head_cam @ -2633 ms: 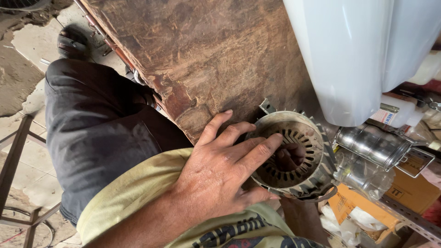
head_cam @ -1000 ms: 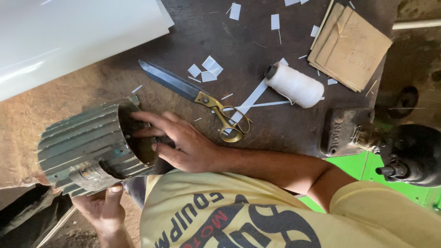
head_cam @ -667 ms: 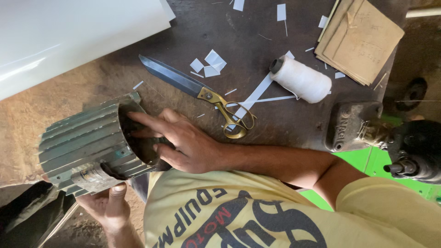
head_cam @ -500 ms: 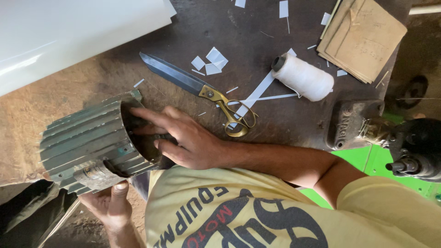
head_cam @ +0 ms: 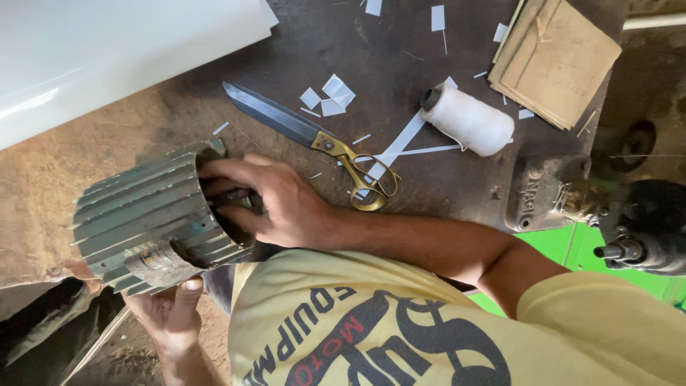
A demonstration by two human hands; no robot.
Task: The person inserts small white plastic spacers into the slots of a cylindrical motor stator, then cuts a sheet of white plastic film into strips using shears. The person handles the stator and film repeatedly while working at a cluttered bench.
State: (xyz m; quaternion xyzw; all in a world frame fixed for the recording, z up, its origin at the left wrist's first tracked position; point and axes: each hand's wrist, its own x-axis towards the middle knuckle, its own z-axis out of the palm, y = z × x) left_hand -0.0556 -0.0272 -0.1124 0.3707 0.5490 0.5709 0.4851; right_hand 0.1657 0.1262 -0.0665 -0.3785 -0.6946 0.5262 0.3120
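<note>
I see a grey-green ribbed metal motor housing [head_cam: 146, 218], a hollow cylinder with cooling fins, lying on its side at the near left edge of the dark worn wooden workbench [head_cam: 343, 50], its open mouth turned to the right. Inside that mouth there are dark parts, but I cannot make them out, because the fingers cover most of the opening.

Which hand is which is hard to read from this overhead angle. I take the hand at the mouth to be the right hand [head_cam: 275, 204]: its fingers are spread and curled into the opening, the fingertips hidden inside, the palm against the rim. The left hand [head_cam: 171, 318] is below the housing at the bench edge, its thumb up against the underside; its fingers are hidden beneath the housing, so I cannot tell whether it grips or only props.

Just right of the hand at the mouth lie long steel scissors with brass-coloured handles [head_cam: 314, 143], blades shut, pointing up-left. Small white paper scraps [head_cam: 327, 96] sit beside the blades. Further right lies a white thread spool [head_cam: 468, 120] on its side, and beyond it a stack of brown card sheets [head_cam: 557, 57]. A white glossy panel [head_cam: 121, 57] fills the upper left, cut off by the frame. A dark cast-metal machine [head_cam: 643, 221] at the right edge is only partly in view.
</note>
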